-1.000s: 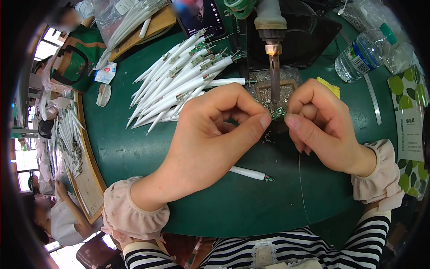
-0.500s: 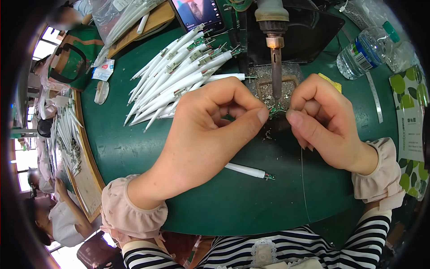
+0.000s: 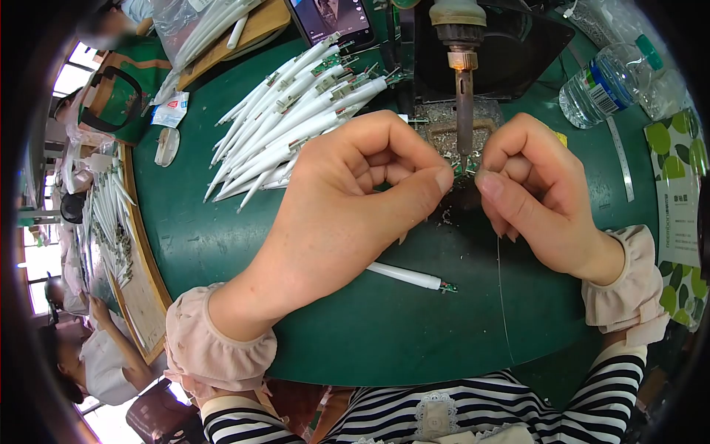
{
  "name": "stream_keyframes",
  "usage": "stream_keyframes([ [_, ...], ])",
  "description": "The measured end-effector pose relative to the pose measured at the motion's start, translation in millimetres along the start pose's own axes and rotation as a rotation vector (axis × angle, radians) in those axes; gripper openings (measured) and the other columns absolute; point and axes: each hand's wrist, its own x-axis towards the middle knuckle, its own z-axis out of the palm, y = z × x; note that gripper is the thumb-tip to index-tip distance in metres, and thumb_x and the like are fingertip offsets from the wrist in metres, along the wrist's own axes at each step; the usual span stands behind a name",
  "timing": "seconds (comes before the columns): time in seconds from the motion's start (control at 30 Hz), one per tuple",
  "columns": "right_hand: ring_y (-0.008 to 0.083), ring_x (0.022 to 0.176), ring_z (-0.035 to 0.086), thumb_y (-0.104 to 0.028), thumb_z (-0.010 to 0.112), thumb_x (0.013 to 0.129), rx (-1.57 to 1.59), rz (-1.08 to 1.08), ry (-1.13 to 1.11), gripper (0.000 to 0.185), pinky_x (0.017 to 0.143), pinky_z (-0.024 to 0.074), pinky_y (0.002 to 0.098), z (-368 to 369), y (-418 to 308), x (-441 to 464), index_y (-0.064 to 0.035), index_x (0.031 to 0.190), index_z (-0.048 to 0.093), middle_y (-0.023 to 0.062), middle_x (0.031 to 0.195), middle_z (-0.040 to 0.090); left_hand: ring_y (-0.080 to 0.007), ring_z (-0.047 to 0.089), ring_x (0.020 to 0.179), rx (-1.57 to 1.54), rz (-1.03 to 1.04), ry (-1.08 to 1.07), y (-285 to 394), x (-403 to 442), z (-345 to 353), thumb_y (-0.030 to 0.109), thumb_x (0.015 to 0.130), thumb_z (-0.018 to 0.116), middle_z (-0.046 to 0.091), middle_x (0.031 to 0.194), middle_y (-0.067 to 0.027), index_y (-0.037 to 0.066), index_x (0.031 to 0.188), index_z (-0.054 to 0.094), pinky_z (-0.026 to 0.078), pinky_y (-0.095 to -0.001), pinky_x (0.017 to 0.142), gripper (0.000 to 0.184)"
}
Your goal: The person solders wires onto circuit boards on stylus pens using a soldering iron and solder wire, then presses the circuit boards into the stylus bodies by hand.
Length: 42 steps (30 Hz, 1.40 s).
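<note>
My left hand (image 3: 362, 185) is closed in a pinch at a small green circuit board (image 3: 456, 167), most of which its fingers hide. Directly above that board comes the tip of an upright soldering iron (image 3: 464, 111), apparently touching it. My right hand (image 3: 536, 189) pinches a thin solder wire (image 3: 500, 288), which trails down over the bench edge. Below my hands lies a single white pen-shaped stick (image 3: 407, 276) with a green board at its end. A pile of similar white sticks (image 3: 281, 133) is left of the iron, partly behind my left hand.
Under the iron sits a debris-covered stand (image 3: 484, 118). A phone (image 3: 333, 21) is at the back, a water bottle (image 3: 603, 89) and metal ruler (image 3: 621, 159) at right. On the left, a wooden-edged tray (image 3: 151, 318) holds more sticks; co-workers (image 3: 103, 355) sit beyond it.
My hands have risen slightly, and the circuit board is now closer to the iron's tip. The whole view has shifted a little. Both pinches stay closed.
</note>
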Motion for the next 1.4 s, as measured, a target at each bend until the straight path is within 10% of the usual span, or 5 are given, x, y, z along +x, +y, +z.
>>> stream_keyframes([
  [1.23, 0.0049, 0.045, 0.045, -0.019, 0.046, 0.095, 0.017, -0.012, 0.069, 0.017, 0.040, 0.0325, 0.0156, -1.3, 5.0, 0.6, -0.0052, 0.096, 0.037, 0.0035, 0.060, 0.054, -0.0063, 0.054, 0.059, -0.060, -0.111, -0.038, -2.8, 2.2, -3.3, 0.007, 0.085, 0.062, 0.062, 0.078, -0.0051, 0.002, 0.087, 0.058, 0.040, -0.0177, 0.048, 0.007],
  [1.4, 0.0038, 0.047, 0.046, -0.016, 0.047, 0.095, 0.036, 0.005, 0.091, 0.014, 0.042, 0.0335, 0.0159, -1.1, 6.2, 0.4, -0.0048, 0.094, 0.039, 0.0024, 0.061, 0.054, -0.0171, 0.056, 0.067, 0.689, 0.332, -0.143, -20.8, -13.1, 12.9, 0.005, 0.073, 0.068, 0.058, 0.077, -0.0050, 0.005, 0.080, 0.062, 0.045, -0.0269, 0.057, 0.009],
])
